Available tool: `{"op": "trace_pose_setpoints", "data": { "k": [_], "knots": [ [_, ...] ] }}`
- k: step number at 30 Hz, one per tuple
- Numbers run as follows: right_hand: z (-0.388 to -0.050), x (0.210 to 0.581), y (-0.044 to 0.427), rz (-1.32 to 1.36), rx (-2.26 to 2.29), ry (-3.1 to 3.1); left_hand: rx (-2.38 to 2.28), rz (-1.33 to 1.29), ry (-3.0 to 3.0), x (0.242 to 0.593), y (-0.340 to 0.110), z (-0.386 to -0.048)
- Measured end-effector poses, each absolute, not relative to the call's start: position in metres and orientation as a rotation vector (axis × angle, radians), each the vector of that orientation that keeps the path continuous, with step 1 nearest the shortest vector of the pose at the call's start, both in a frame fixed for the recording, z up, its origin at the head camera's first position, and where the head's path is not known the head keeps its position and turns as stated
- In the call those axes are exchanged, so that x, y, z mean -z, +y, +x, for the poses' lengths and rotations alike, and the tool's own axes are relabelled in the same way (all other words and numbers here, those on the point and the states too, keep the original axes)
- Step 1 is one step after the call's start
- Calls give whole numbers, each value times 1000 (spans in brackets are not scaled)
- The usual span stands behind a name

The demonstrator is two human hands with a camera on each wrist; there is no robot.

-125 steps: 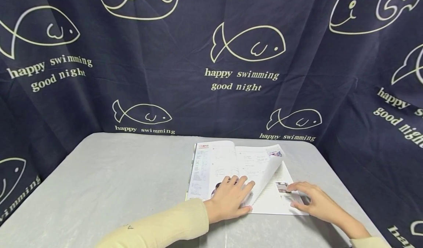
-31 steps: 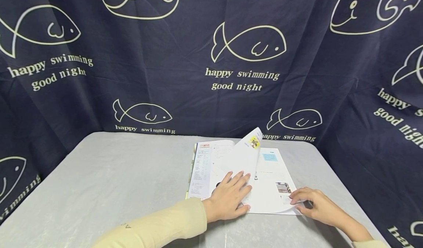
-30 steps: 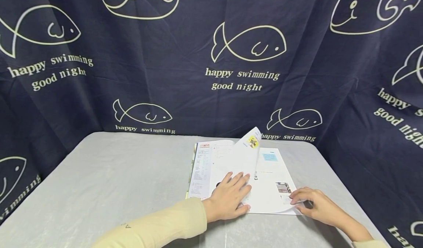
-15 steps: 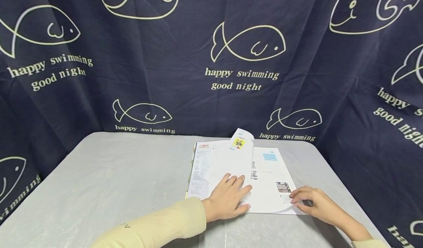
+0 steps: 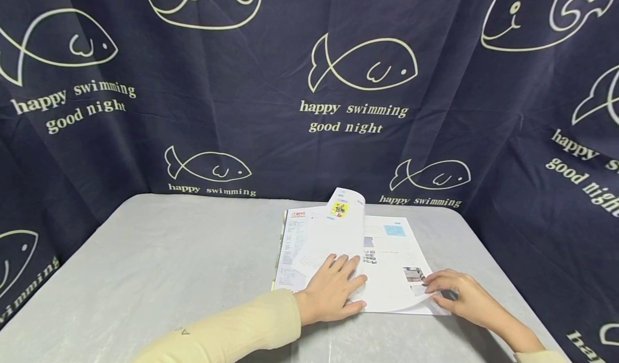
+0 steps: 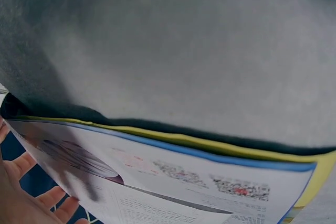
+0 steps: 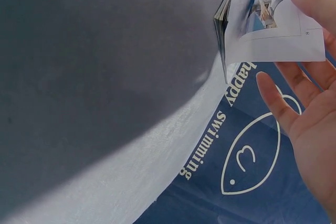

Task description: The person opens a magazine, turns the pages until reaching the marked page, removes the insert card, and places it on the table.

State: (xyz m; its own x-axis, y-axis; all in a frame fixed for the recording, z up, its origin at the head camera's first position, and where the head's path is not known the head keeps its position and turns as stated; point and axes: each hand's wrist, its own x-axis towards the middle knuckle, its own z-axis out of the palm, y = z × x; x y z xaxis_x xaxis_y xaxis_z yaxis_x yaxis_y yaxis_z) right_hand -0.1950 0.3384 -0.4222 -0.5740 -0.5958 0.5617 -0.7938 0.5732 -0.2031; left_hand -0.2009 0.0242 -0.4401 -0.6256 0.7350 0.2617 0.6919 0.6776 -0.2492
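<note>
An open magazine (image 5: 394,266) lies on the table, printed with text and small pictures. One raised, curving page (image 5: 333,237) with a yellow picture leans over to the left half. My left hand (image 5: 331,290) rests with spread fingers on the pages near the spine's lower end. In the left wrist view, the magazine's yellow and blue edge (image 6: 210,153) runs past that hand. My right hand (image 5: 461,298) pinches the lower right corner of a page, slightly lifted. In the right wrist view, this page (image 7: 304,45) sits between thumb and fingers.
The grey cloth-covered table (image 5: 193,266) reaches to the left of the magazine and narrowly to its right. Behind and at both sides hangs a dark blue curtain (image 5: 271,110) with fish drawings and lettering.
The loose page has swung from the right, over the spine, to the left. My right hand has come to the lower right corner and lifts a page there. My left hand stays nearly still.
</note>
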Motion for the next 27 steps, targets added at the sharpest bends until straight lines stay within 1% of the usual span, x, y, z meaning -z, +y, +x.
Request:
{"op": "trace_pose_setpoints", "data": {
  "k": [7, 27],
  "knots": [
    [-195, 420, 338, 1074, -605, -2368, -165, -1164, -2554, 440, 24, -201],
    [-199, 409, 333, 1091, -597, -2318, -185, -1191, -2550, 439, 23, -201]
  ]
}}
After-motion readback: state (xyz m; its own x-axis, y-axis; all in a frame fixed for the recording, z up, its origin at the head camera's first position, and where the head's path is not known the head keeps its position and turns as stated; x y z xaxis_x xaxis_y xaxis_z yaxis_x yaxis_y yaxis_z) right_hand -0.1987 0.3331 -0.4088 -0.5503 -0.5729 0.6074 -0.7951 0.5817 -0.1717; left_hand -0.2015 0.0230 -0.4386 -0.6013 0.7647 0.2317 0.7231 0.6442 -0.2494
